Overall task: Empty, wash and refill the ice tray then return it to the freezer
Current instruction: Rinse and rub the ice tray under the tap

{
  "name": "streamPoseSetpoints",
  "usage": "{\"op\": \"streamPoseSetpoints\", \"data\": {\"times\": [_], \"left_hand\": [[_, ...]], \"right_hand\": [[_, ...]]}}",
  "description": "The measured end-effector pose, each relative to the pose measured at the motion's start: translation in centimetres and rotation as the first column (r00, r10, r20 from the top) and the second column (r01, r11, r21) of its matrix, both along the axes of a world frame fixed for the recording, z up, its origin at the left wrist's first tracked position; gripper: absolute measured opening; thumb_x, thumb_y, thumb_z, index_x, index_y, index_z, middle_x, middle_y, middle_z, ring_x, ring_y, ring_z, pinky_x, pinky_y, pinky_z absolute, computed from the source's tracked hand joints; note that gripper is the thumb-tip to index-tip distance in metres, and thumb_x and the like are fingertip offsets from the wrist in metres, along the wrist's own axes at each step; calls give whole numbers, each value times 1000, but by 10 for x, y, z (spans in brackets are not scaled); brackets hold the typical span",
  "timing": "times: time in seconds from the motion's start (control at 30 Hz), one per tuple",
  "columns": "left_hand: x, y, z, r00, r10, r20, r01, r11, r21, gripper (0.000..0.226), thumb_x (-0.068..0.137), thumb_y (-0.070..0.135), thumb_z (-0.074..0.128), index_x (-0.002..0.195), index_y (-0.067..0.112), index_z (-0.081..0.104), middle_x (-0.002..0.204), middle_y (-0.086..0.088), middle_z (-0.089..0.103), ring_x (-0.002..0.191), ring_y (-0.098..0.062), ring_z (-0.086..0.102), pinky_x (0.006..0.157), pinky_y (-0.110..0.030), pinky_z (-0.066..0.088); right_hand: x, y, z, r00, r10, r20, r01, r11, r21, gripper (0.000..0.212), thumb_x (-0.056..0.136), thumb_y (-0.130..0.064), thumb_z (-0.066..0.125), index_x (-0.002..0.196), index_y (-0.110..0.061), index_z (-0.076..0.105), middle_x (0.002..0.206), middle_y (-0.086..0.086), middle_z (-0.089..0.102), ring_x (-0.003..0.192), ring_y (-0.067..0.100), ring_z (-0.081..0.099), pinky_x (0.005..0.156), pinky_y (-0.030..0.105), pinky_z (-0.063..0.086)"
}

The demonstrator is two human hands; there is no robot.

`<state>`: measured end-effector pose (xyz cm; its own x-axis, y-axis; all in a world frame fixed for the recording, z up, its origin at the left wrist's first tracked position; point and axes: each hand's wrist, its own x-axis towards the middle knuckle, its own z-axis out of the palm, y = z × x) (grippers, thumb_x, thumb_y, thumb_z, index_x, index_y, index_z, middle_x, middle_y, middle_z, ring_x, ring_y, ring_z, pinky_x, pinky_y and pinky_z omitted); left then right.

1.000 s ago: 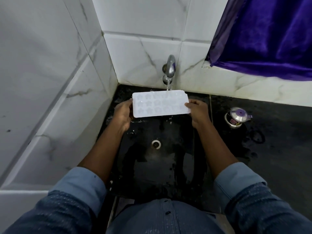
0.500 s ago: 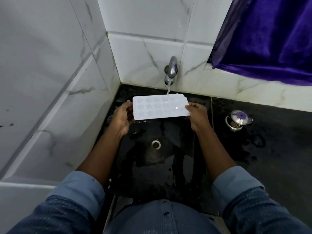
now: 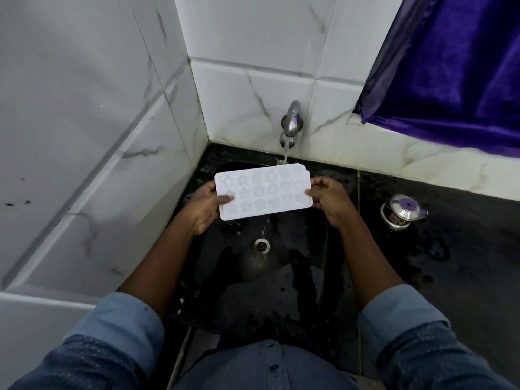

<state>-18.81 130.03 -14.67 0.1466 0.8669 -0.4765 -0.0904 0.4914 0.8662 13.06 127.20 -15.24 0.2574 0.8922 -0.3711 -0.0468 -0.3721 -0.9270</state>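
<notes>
Holding the ice tray [image 3: 263, 191] by its two short ends, the left hand [image 3: 203, 205] and the right hand [image 3: 327, 197] close on it from either side, the left thumb lying over a corner mould and the right fingers pinching the opposite edge. The tray sits between the hands, moulds facing up, above the black sink [image 3: 253, 277] and its drain [image 3: 262, 245]. Compared with a second ago, the tray has been drawn toward the person, so the stream from the tap [image 3: 292, 122] now strikes only its far edge instead of the moulds, and the left thumb has slid further onto the top face. That suggests the rinse or fill is ending, or that the far row is being topped up. Whether the star and round moulds hold water is hard to tell at this distance, though some look glossy. Water still runs and drips below the tray. Beyond the right hand, well apart, a small steel pot [image 3: 402, 211] stands on the wet desk [image 3: 464, 249].
</notes>
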Motion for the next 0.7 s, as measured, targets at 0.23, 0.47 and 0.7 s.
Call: {"op": "streamPoseSetpoints", "data": {"times": [0.23, 0.47, 0.7], "left_hand": [[-8, -26, 5, 905, 98, -414, 155, 830, 536, 38, 87, -5, 75, 112, 24, 66, 108, -1, 73, 95, -14, 65, 86, -32, 53], [-21, -52, 18, 699, 411, -585, 360, 504, 785, 55, 85, -20, 62, 134, 4, 67, 136, 3, 66, 125, -7, 60, 114, -24, 44], [-33, -62, 17, 687, 428, -587, 473, 351, 808, 59, 83, -21, 73, 137, 1, 62, 146, -6, 59, 137, -21, 56, 127, -30, 29]], "right_hand": [[16, 51, 26, 988, 114, -100, -111, 993, 36, 18, 105, -27, 56, 99, -16, 68, 90, 3, 71, 71, 18, 66, 72, 34, 56], [-15, 142, 46, 986, 79, 150, -74, 996, -43, 35, 101, -33, 62, 117, -3, 65, 87, 7, 63, 63, 19, 57, 56, 29, 46], [-28, 164, 21, 992, -55, -110, 44, 995, -92, 5, 99, -5, 61, 97, -6, 64, 66, 4, 57, 47, 11, 48, 46, 23, 44]]}}
